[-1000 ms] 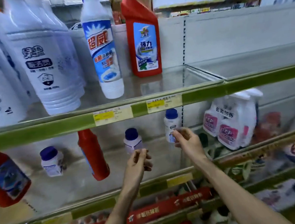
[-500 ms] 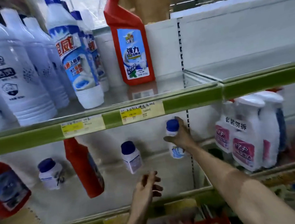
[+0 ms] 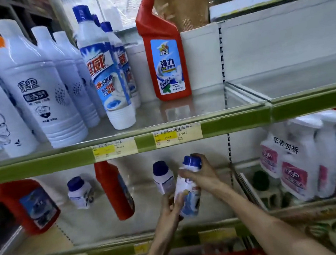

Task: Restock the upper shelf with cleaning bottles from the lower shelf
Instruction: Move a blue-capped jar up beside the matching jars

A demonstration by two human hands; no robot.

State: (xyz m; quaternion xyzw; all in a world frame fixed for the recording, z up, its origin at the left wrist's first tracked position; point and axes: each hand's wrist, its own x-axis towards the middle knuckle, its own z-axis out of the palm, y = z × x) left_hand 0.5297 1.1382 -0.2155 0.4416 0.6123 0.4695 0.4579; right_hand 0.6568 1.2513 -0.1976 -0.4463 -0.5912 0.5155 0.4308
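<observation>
**Bottle off the lower shelf, both hands on it**

Since half a second before, the small blue-capped bottle (image 3: 190, 201) had come forward from the back of the lower shelf (image 3: 102, 222). My left hand (image 3: 169, 210), which had hung free below, had risen to meet it.

My right hand (image 3: 204, 175) was curled round the bottle's shoulder just under the cap. My left hand pinched the lower body between thumb and fingers. I judged the bottle to be lifted clear of the lower shelf, held just at 3 o'clock of its twin bottle (image 3: 163, 177), which stood untouched.

The bottle's long axis ran near upright, cap leaning toward 1 o'clock and base toward 7. The bare patch of the upper shelf (image 3: 209, 106) lay at 12 to 1 o'clock from my hands, at 3 o'clock of the red bottle (image 3: 164, 55), with the green rail (image 3: 238, 120) between.

The right hand was the higher one and nearer that gap, so I judged the lift would be its work. It would come out toward me first to clear the rail, then up and in, cap uppermost.
</observation>
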